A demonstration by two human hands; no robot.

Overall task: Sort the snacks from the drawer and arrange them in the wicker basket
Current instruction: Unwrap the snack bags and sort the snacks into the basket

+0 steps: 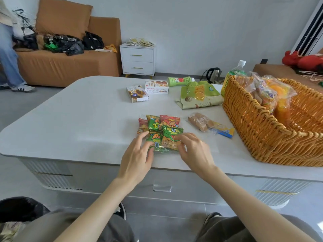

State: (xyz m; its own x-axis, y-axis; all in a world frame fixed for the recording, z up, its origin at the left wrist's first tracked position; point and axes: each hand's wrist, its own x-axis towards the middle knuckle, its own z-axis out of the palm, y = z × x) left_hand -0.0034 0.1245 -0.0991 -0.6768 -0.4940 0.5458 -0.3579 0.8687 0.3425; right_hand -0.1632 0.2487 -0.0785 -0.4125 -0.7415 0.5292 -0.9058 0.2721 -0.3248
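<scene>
Snack multipack (162, 130) — on white table (87, 110), near wicker basket (244, 109); left hand (138, 154) and right hand (194, 151) each pinch its near edge.

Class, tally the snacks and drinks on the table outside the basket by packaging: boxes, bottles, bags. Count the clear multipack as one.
Boxes: 2 (brown box, white box)
Bottles: 2 (lying green bottle, upright bottle)
Bags: 3 (multipack, biscuit pack, green bag)
Total: 7
</scene>
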